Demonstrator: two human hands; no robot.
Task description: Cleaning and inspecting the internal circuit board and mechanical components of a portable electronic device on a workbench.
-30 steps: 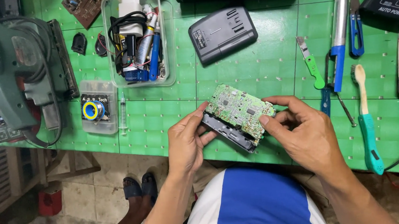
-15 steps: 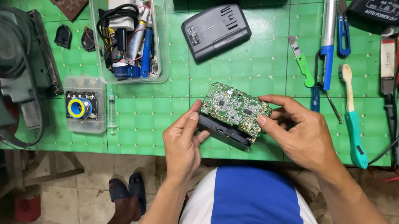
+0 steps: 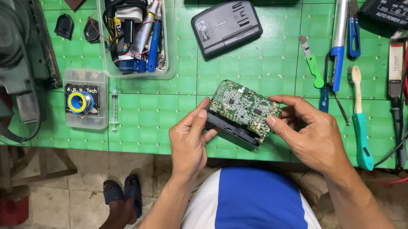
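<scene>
Sander (image 3: 4, 61) sits at far left on our green bench (image 3: 156, 118), then a solder box (image 3: 86, 99) and a parts tub (image 3: 136, 33). Our left hand (image 3: 189, 139) grips the near-left end of the circuit board (image 3: 244, 108) on its black base (image 3: 229, 129), held just above the bench edge; our right hand (image 3: 310, 133) pinches its right end. We'd best grip edges only, level. Tools (image 3: 342, 38) lie right

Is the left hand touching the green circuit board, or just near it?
Touching. The head view shows the left hand with its thumb tip pressed on the near-left edge of the green circuit board, no gap visible.
</scene>
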